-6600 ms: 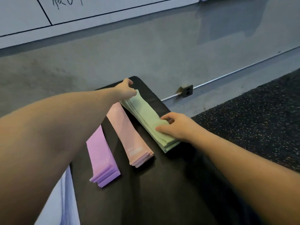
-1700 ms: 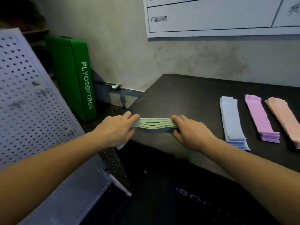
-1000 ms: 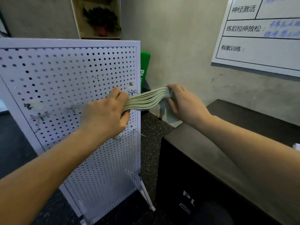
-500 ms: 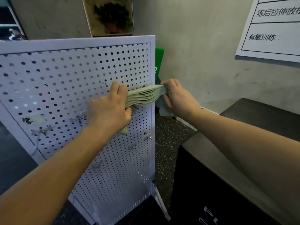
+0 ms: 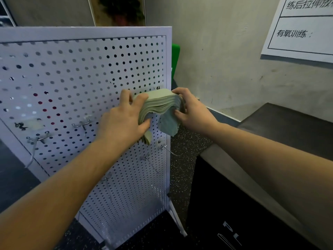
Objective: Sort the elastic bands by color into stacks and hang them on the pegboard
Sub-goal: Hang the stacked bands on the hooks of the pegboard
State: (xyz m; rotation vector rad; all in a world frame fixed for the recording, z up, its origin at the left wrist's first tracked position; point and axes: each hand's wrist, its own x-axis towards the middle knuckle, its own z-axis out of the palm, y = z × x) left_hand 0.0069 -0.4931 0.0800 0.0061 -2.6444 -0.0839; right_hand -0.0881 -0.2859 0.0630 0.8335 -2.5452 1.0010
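A grey plastered wall (image 5: 225, 56) forms the backdrop, with a white chart (image 5: 302, 27) bearing printed characters fixed at 2 o'clock and a framed plant picture (image 5: 119, 10) at 12 o'clock. The floor (image 5: 182, 159) is dark speckled rubber. A white pegboard (image 5: 72, 73) on a stand occupies the left half of the view, tilted slightly; a green padded box (image 5: 175, 58) shows just behind its right edge. Several metal hooks (image 5: 82, 124) project from the board at 9 o'clock and below centre, none carrying anything. A black box (image 5: 270, 134) with a matt top sits at 4 o'clock. At centre, the stack of green elastic bands (image 5: 158, 107) is held against the upper right part of the pegboard, bent into an arch with both ends drooping. The left hand (image 5: 124, 120) grips the left end, fingers over the top and thumb beneath. The right hand (image 5: 192, 109) grips the right end, fingers curled over the top edge and thumb against the hanging part. The hands are close together, separated only by the arched stack. Whether the stack sits on a hook cannot be determined.
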